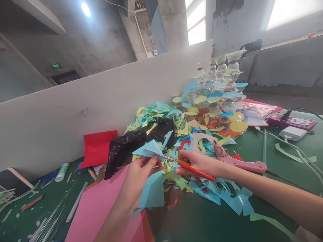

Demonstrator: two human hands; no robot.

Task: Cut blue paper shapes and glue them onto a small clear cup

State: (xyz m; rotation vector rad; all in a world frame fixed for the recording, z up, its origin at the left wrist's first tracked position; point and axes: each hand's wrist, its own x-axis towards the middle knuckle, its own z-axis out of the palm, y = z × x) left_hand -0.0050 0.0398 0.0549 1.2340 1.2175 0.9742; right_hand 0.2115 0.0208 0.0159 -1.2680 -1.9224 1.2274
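Between the fingers and thumb of my left hand (145, 168) is a folded piece of light blue paper (147, 148), pinched near its lower edge. My right hand (193, 161) grips red-handled scissors (195, 171), whose blades point left and meet the blue paper close to my left fingertips. Below my left hand lies a flat blue sheet (152, 191), partly over a pink sheet (101, 208). Blue, green and yellow paper scraps (181, 178) are spread under the scissors. A pink glue gun (237, 161) rests just beyond my right wrist.
A black plastic bag (123, 144) stands behind my left hand, beside a red sheet (98, 148). Stacked clear plastic cups (228, 77) with paper discs rise at the back right. A power strip (291, 122), white charger (292, 133) and cables lie right. A white partition (75, 111) runs behind.
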